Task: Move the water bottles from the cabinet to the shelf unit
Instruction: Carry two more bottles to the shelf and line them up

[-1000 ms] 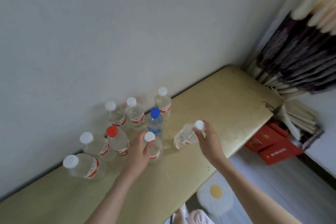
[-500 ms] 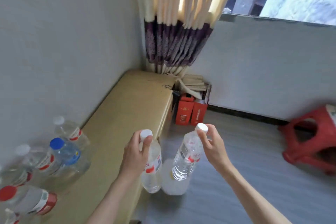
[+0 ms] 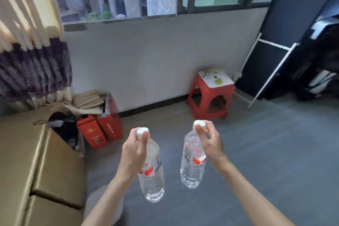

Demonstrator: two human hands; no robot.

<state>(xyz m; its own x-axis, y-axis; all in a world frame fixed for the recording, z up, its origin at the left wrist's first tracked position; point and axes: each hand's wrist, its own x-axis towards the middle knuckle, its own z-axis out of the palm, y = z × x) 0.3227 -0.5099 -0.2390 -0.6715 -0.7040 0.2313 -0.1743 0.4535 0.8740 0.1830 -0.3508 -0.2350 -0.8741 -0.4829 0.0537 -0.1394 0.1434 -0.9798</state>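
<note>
the left hand (image 3: 133,152) pinches the white cap of 1 water bottle (image 3: 152,174), fingers clamped round its neck. the right hand (image 3: 211,143) pinches the cap of a 2nd bottle (image 3: 192,163) the same way. both bottles hang upright in the air over the grey floor (image 3: 266,152), apart from each other, right of the tan cabinet (image 3: 22,161). a red stool (image 3: 211,93) stands by the wall.
</note>
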